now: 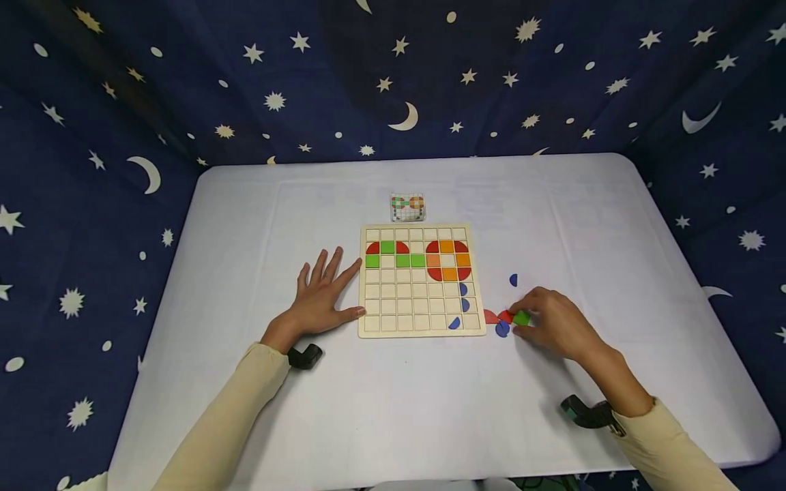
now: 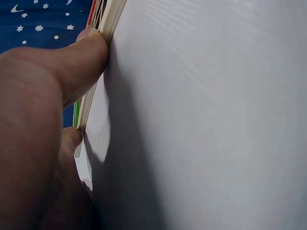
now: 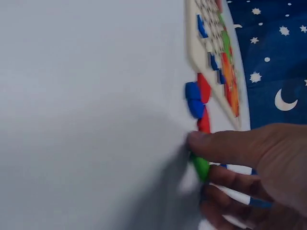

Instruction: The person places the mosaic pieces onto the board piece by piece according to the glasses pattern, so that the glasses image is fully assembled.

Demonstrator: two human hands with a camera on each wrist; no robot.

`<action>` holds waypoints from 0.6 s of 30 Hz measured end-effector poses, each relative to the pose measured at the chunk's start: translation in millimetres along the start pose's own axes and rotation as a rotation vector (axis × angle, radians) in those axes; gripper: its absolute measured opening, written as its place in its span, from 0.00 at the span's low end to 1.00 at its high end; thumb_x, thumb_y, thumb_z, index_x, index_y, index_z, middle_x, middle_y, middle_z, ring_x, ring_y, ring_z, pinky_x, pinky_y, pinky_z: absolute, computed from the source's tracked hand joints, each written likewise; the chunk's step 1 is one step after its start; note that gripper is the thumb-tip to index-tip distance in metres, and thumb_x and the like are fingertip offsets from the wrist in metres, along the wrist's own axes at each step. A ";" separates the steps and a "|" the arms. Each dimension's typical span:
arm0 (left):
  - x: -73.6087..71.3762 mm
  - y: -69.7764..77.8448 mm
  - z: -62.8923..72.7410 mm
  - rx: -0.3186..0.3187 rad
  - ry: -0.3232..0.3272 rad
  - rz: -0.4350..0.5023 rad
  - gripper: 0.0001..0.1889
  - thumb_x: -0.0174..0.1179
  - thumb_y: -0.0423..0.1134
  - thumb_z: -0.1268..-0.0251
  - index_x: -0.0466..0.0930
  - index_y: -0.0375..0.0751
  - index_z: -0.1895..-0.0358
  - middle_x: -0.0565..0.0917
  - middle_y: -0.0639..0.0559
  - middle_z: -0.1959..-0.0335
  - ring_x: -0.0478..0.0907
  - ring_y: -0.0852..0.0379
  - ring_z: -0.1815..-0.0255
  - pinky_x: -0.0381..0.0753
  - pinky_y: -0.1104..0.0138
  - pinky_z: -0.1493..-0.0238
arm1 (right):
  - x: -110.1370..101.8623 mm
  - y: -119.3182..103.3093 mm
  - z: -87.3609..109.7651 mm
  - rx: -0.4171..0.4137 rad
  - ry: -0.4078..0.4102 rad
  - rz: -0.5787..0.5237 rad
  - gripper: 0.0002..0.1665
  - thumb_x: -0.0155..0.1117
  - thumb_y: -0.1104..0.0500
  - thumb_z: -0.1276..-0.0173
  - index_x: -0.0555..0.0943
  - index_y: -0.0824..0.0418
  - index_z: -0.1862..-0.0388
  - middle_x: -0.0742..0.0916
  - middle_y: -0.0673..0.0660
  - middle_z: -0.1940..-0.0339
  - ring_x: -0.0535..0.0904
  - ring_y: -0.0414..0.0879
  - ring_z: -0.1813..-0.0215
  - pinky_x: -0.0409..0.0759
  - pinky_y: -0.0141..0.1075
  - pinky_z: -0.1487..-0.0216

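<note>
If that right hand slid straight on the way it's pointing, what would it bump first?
The right hand would probably meet the nearer red piece, just past the green piece; exact depth is unclear.

We see dark blue fabric [image 1: 344,75] rising behind the tabletop [image 1: 577,225] and along both its sides; pale stars [image 1: 300,42], dots [image 1: 451,17] and crescent moons [image 1: 411,119] cover it; we find the tabletop white, round-cornered and faintly creased; soft light brightens it, while the fabric darkens in patches.
</note>
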State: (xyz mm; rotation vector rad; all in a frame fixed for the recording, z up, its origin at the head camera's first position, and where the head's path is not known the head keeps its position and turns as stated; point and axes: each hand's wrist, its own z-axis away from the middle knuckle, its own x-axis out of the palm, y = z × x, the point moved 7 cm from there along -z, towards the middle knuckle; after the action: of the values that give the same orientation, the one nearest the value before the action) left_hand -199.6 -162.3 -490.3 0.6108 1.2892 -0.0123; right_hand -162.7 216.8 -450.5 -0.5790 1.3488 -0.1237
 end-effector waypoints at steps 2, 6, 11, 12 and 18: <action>0.5 0.3 0.1 -0.001 0.006 -0.002 0.48 0.61 0.65 0.40 0.49 0.55 0.20 0.36 0.42 0.20 0.26 0.40 0.22 0.27 0.39 0.32 | -0.3 2.8 4.3 0.005 0.009 -0.010 0.17 0.81 0.68 0.53 0.89 0.63 0.61 0.86 0.55 0.63 0.78 0.51 0.62 0.78 0.49 0.58; 1.3 0.2 -0.1 -0.008 0.007 -0.011 0.48 0.60 0.66 0.39 0.49 0.55 0.20 0.36 0.42 0.20 0.26 0.39 0.22 0.28 0.39 0.32 | -5.1 2.3 2.7 -0.040 0.089 0.081 0.16 0.80 0.68 0.55 0.88 0.64 0.64 0.87 0.55 0.66 0.79 0.49 0.67 0.79 0.46 0.64; 1.6 0.4 -0.2 -0.004 0.009 -0.012 0.48 0.59 0.66 0.39 0.49 0.54 0.20 0.36 0.41 0.20 0.26 0.39 0.22 0.28 0.38 0.32 | -8.1 -24.4 -21.7 -0.159 0.198 0.194 0.15 0.81 0.63 0.56 0.88 0.63 0.66 0.87 0.57 0.64 0.82 0.53 0.63 0.80 0.49 0.63; 1.9 0.3 -0.3 -0.002 0.009 -0.012 0.48 0.59 0.66 0.39 0.49 0.54 0.20 0.36 0.41 0.20 0.26 0.39 0.22 0.28 0.38 0.32 | -5.3 -35.6 -29.9 -0.198 0.201 0.189 0.15 0.81 0.62 0.55 0.88 0.63 0.66 0.88 0.57 0.64 0.82 0.53 0.62 0.80 0.49 0.61; 2.2 -0.2 0.1 -0.001 0.000 -0.014 0.49 0.59 0.66 0.40 0.47 0.56 0.20 0.34 0.42 0.20 0.25 0.40 0.22 0.27 0.39 0.32 | 28.9 -118.2 -82.9 -0.454 0.186 0.116 0.08 0.76 0.61 0.49 0.89 0.58 0.68 0.87 0.51 0.66 0.81 0.47 0.63 0.77 0.44 0.60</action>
State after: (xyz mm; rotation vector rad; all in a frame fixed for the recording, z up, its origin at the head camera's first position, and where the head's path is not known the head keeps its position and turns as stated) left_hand -198.9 -161.8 -492.3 0.6009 1.2929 -0.0227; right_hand -205.4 77.3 -430.1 -0.8831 1.6004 0.2358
